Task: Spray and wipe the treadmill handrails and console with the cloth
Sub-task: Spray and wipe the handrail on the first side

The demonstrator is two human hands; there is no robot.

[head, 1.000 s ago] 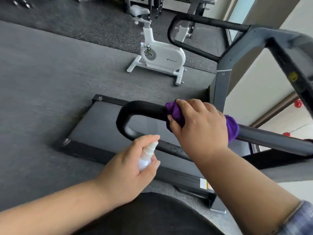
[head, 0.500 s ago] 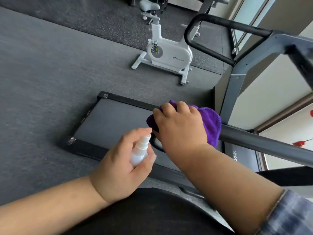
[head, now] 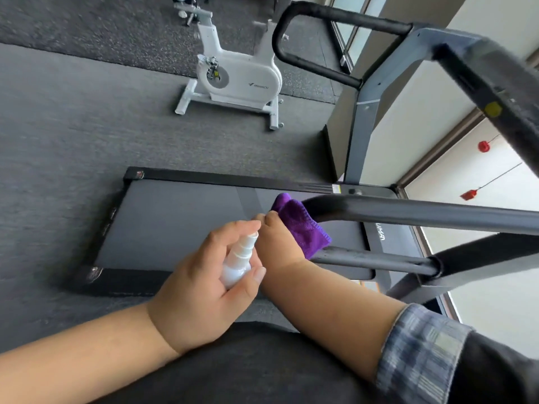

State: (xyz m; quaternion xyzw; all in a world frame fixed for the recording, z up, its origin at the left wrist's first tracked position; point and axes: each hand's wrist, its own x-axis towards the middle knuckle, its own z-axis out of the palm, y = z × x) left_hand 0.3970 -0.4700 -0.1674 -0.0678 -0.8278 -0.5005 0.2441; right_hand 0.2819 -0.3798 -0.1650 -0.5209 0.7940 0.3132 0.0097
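My right hand [head: 277, 246] grips a purple cloth [head: 300, 225] around the curved end of the near black handrail [head: 423, 212], where the bar bends down to its lower rail [head: 373, 259]. Much of that hand is hidden behind my left hand. My left hand [head: 204, 284] holds a small white spray bottle [head: 237, 263] upright, forefinger on its nozzle, right beside my right wrist. The far handrail [head: 338, 14] loops out from the grey upright [head: 364, 112]. An edge of the console frame [head: 493, 80] crosses the upper right.
The treadmill belt [head: 180, 223] lies below the hands on the grey carpet [head: 58, 141]. A white exercise bike [head: 236, 74] stands beyond the treadmill. A wall with windows and red hanging ornaments [head: 482, 147] runs along the right.
My right hand slid the cloth along the handrail to its curved end and down around the bend. The left hand kept the bottle close beside it. The camera view shifted.
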